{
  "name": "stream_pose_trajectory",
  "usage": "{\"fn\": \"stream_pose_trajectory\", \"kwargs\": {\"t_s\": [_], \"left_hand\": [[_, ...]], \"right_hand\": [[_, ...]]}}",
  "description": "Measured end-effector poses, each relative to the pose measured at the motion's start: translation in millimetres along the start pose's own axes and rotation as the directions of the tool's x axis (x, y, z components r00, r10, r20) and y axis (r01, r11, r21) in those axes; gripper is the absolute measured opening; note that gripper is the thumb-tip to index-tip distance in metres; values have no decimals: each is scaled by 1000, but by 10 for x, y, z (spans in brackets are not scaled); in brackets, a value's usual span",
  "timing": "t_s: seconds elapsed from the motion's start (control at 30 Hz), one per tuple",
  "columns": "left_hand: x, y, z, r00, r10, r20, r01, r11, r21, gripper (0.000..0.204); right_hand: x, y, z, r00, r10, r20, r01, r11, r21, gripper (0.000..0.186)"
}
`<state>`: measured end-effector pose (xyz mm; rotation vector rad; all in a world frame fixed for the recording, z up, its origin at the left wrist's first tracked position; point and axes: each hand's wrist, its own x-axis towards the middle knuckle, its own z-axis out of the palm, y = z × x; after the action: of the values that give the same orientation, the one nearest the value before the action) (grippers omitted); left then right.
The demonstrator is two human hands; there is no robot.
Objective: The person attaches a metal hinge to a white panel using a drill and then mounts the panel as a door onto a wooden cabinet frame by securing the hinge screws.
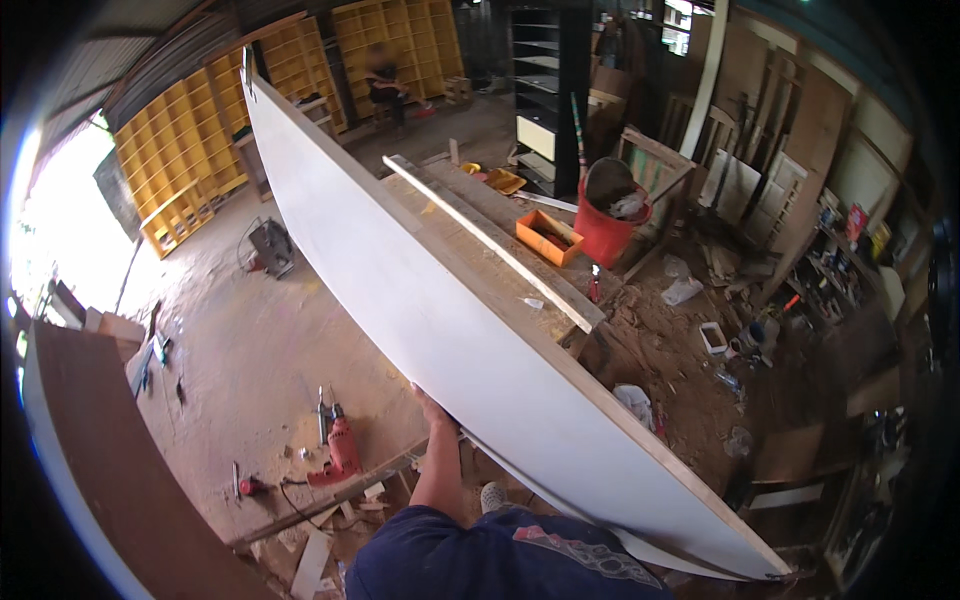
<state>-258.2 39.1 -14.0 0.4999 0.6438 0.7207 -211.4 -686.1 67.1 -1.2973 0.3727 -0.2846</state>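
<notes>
A: Nearest first?
B: Left hand [433,408], fingers curled under the lower edge of a big white board [440,300], gripping it. Right hand not in view.
A: Board position?
B: Tilted on its long edge, running from the bottom right corner of the view up to the far left, leaning across the near edge of a wooden workbench [480,215].
A: Floor?
B: Red power drill [340,450] lying on the concrete left of the arm, wood scraps near it.
A: On the bench?
B: Long pale wood strip [480,232] lying diagonally; orange tray [548,237] near the right edge.
A: Farther?
B: Red bucket [610,215] just past the bench's right side. Yellow cubby shelves [180,150] along the far wall, a seated person [385,85] beside them.
</notes>
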Motion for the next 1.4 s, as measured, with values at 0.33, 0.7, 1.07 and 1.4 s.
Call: {"fn": "stream_pose_trajectory", "kwargs": {"t_s": [0.33,0.7,1.07,1.4], "left_hand": [[-2069,984,0,894,435,-109,-441,897,-37,85],[-5423,2003,236,386,903,-188,-843,428,326,64],[-8556,2373,161,-189,930,-315,-756,67,652,64],[-11254,1720,-475,-476,811,-340,-617,-32,787,68]], "right_hand": [[1026,458,720,903,158,399,-160,987,-30,95],[943,970,1934,558,328,762,-297,937,-186,93],[-423,1555,2406,263,450,854,-421,850,-317,92],[-1860,2532,1697,152,566,810,-754,597,-275,91]]}}
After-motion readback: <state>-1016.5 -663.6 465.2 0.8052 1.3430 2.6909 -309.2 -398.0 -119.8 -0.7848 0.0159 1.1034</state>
